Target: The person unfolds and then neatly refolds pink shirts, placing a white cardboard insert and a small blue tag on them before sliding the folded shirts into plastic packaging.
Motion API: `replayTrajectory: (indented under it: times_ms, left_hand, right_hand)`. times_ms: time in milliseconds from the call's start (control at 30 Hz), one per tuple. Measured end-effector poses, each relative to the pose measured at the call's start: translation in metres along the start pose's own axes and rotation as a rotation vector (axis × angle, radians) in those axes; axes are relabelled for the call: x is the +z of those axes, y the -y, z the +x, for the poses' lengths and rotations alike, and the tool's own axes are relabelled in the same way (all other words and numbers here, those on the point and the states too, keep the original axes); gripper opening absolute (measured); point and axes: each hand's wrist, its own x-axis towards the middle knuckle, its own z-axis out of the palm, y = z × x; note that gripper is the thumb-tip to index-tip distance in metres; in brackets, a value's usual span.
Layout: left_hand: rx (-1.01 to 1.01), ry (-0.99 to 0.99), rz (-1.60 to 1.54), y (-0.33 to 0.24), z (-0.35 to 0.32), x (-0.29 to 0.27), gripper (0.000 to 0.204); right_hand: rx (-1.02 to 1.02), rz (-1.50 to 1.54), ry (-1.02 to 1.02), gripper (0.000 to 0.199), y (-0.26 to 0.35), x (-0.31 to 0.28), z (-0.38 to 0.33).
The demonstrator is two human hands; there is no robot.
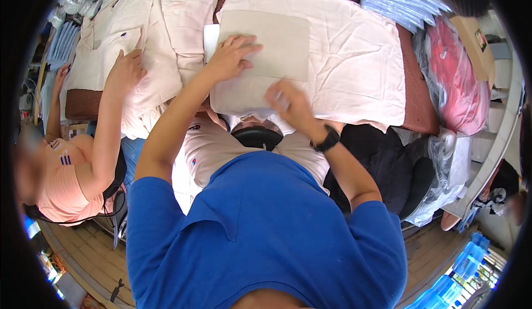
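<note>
The right hand (291, 105), blurred, is near the front edge of an off-white garment (357, 60); I cannot tell whether its fingers grip anything. Beyond it, the left hand's (228, 57) fingers spread open over a beige rectangular sheet (280, 43) lying on that garment, atop the brown-covered desk (419, 96). Blue plastic-wrapped packages (390, 1) lie farther off.

My left fisheye, head-worn and looking down.
From my remote seat I look steeply past the wearer's blue shirt (266, 215) at six o'clock to the desk (418, 96) at twelve, near enough that the pale garment (357, 60) lies within arm's reach; the lens bends edges toward its round rim and takes in a co-worker (72, 179) around nine.
</note>
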Motion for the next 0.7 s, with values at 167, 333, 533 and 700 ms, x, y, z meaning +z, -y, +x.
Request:
replayTrajectory:
  times_ms: [167, 333, 533, 700]
  left_hand:
    - [-0.028, 0.024, 0.020, 0.005, -0.008, 0.000, 0.058]
    - [-0.025, 0.054, 0.001, 0.006, -0.004, -0.002, 0.059]
    - [0.023, 0.077, -0.037, 0.000, 0.018, 0.003, 0.055]
    - [-0.033, 0.044, -0.042, 0.009, -0.004, 0.002, 0.053]
  right_hand:
    - [0.321, 0.066, 0.359, 0.038, -0.028, 0.067, -0.081]
    - [0.914, -0.067, 0.090, 0.075, -0.152, 0.118, -0.090]
    - [0.991, 0.547, -0.124, 0.059, -0.228, 0.138, -0.082]
    - [1.094, 0.739, 0.003, 0.049, -0.164, 0.124, -0.069]
